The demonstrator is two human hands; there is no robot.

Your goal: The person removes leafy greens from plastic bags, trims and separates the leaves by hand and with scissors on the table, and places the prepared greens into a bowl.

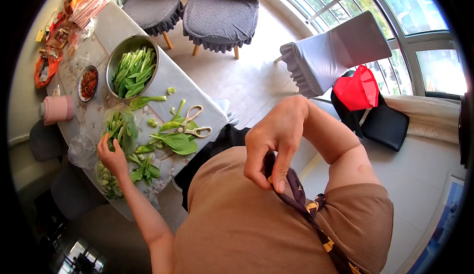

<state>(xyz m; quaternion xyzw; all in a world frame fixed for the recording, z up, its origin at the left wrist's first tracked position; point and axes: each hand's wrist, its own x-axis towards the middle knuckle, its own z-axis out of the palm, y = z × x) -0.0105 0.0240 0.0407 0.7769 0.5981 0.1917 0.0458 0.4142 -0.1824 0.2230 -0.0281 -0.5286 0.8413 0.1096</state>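
Observation:
My left hand [112,154] reaches over the table with its fingers spread, touching the leafy greens [118,125] in a clear plastic bag. My right hand [276,148] is raised in front of my chest, thumb and fingers pinched on a dark patterned strap [296,202] that runs down over my brown shirt. A steel bowl [112,57] of cut greens [133,71] stands behind the bag. Scissors [190,124] with pale handles lie on the table beside loose leaves [178,143], nearer to my body.
On the table [193,92] are a small dish [89,83] of reddish food, a pink container [58,109] and orange packaging [44,72]. Grey covered chairs [222,12] stand beyond. A red bag [359,89] rests on a black chair [386,125] at the right.

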